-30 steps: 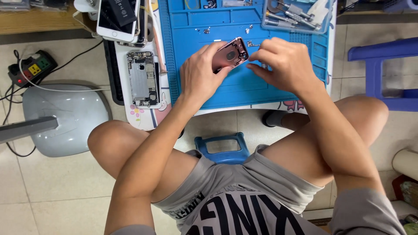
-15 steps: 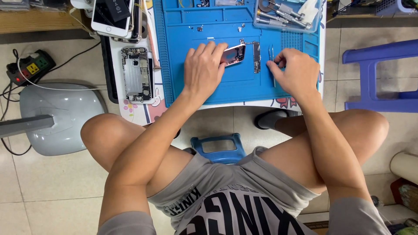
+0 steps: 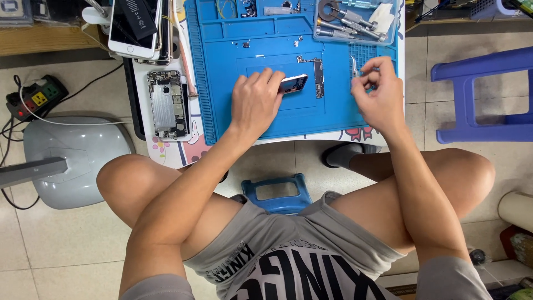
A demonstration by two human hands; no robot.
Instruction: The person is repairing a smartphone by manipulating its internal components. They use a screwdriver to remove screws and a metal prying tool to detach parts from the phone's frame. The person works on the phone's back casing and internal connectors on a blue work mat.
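1. The left hand (image 3: 256, 103) lies palm-down on the blue mat (image 3: 222, 111), its fingers curled over the near end of a phone shell (image 3: 292, 84) and pinning it against the mat.
2. The shell is a small, flat, dark piece with a pinkish edge and a pale glint along its top. Only its far end shows past the fingertips. It sits tilted in the mat's central recessed panel.
3. Just right of the shell lies a narrow, dark circuit board (image 3: 318, 76), upright on the mat and a little apart from it.
4. The right hand (image 3: 379, 95) is raised over the mat's right edge, fingers pinched together on thin metal tweezers (image 3: 354, 67), whose tips point away from the person.
5. A clear tray of tools (image 3: 355, 22) sits at the mat's far right corner.
6. Left of the mat, an opened phone body (image 3: 166, 104) lies with its insides showing; beyond it is a white phone (image 3: 135, 28) with a black battery on top.
7. A blue stool (image 3: 483, 94) stands at the right.
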